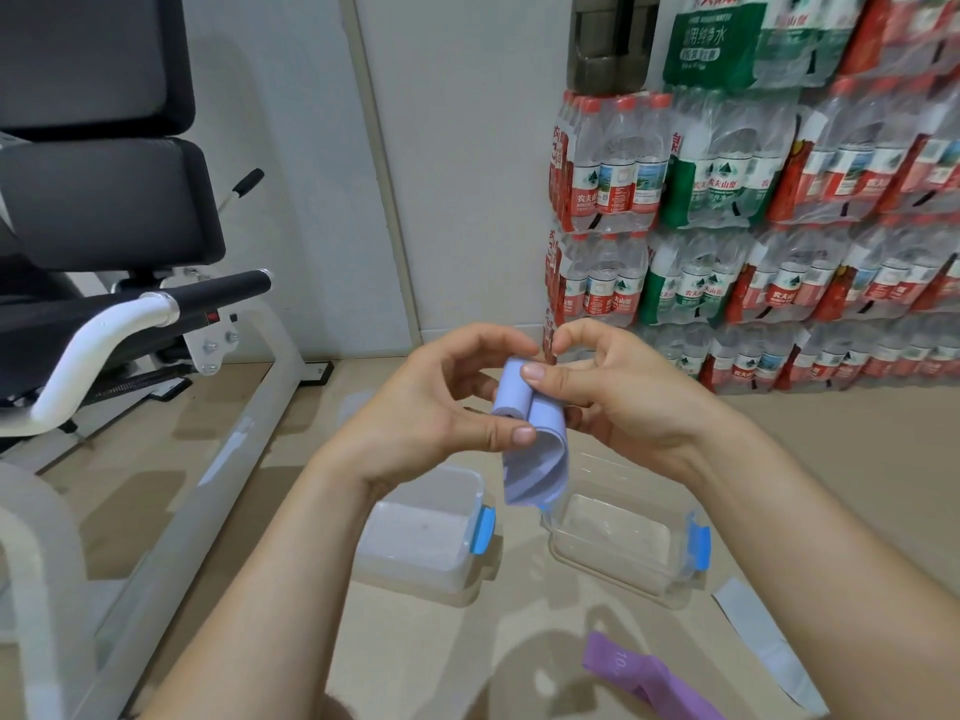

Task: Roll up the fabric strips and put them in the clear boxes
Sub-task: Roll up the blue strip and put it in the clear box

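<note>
Both hands hold a light blue fabric strip (535, 454) in the air above two clear boxes. My left hand (441, 407) grips the rolled upper part from the left, thumb across the front. My right hand (613, 397) pinches the roll from the right, thumb on top. The strip's loose tail hangs down in a curl. On the floor below stand the left clear box (415, 574) and the right clear box (613, 558), both open with blue latches. A purple strip (639, 672) and a white strip (763, 641) lie flat on the floor at the lower right.
A black and white exercise machine (145, 324) fills the left side. Stacked packs of water bottles (753, 210) line the wall at the right. The floor is beige tile.
</note>
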